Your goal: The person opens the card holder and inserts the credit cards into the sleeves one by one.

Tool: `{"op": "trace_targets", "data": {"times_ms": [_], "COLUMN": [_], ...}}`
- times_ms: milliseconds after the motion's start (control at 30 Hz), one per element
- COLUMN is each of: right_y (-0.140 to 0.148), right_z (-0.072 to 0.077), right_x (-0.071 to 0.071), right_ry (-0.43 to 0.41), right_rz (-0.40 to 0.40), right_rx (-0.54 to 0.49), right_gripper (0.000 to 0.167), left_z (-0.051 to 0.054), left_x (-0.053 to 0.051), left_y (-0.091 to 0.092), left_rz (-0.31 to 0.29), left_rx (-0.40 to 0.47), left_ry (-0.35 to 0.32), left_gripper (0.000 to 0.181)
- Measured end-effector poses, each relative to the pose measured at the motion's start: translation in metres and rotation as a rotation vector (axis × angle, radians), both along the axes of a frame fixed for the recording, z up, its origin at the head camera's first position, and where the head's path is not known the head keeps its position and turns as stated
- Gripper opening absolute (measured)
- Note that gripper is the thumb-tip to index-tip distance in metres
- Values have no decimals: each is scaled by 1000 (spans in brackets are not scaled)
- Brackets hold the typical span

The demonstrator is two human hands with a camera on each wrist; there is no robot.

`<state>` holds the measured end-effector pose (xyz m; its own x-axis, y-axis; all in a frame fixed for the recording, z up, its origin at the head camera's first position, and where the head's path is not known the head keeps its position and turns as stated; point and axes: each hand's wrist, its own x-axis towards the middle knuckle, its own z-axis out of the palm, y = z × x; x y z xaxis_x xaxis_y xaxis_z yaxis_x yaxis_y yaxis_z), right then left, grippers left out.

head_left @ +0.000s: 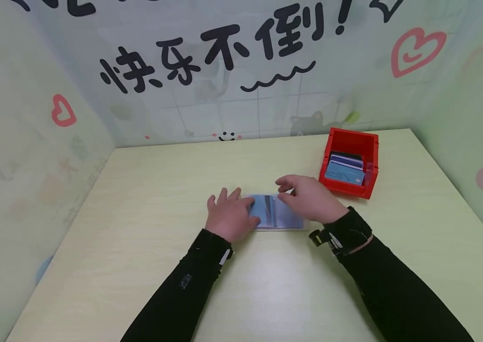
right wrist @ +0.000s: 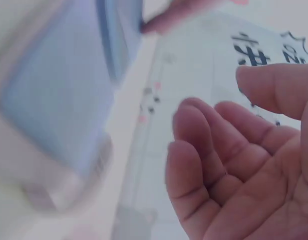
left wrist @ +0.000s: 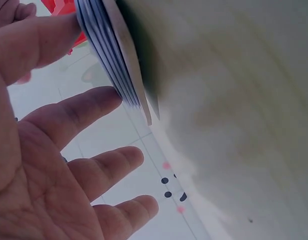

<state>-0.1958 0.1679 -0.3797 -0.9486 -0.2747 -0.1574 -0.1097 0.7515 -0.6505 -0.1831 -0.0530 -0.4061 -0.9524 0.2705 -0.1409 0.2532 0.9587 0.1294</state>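
A small card holder (head_left: 289, 216) with clear plastic sleeves lies spread flat on the table; a blue card with a dark stripe (head_left: 262, 205) shows in its left page. My left hand (head_left: 229, 214) touches that left page with thumb and forefinger, the other fingers spread. Seen edge-on in the left wrist view, the holder's stacked sleeves (left wrist: 104, 52) meet the fingertips. Over the right page hovers my right hand (head_left: 312, 197), fingers loosely bent. The right wrist view shows that palm (right wrist: 254, 185) holding nothing, apart from the blurred holder (right wrist: 58, 90).
To the right rear stands a red plastic box (head_left: 347, 189) with several bank-type cards (head_left: 344, 173) leaning in it. The pale wooden table (head_left: 160, 190) is bordered by printed wall sheets at the back and both sides.
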Motion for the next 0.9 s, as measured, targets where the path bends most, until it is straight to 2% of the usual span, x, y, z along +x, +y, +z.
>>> {"op": "trace_targets", "data": {"times_ms": [167, 267, 400, 633, 767, 900], "right_y": [34, 56, 85, 121, 127, 129], "right_z": [15, 21, 27, 23, 16, 7], "right_x": [-5, -11, -22, -40, -51, -62], "right_ry": [59, 113, 121, 81, 55, 63], "right_rz": [-99, -148, -197, -159, -116, -91], "right_rx": [10, 101, 219, 377, 476, 551], "right_gripper": [48, 51, 61, 67, 67, 64], "left_z": [-1, 0, 0, -1, -1, 1], "left_x": [3, 3, 4, 3, 2, 2], "left_y": [1, 1, 2, 1, 1, 1], "left_rz": [-8, -11, -15, -15, -18, -18], "left_rx": [10, 11, 13, 8, 5, 20], "left_ry": [6, 9, 10, 15, 19, 22], "left_gripper": [55, 56, 55, 55, 55, 53]}}
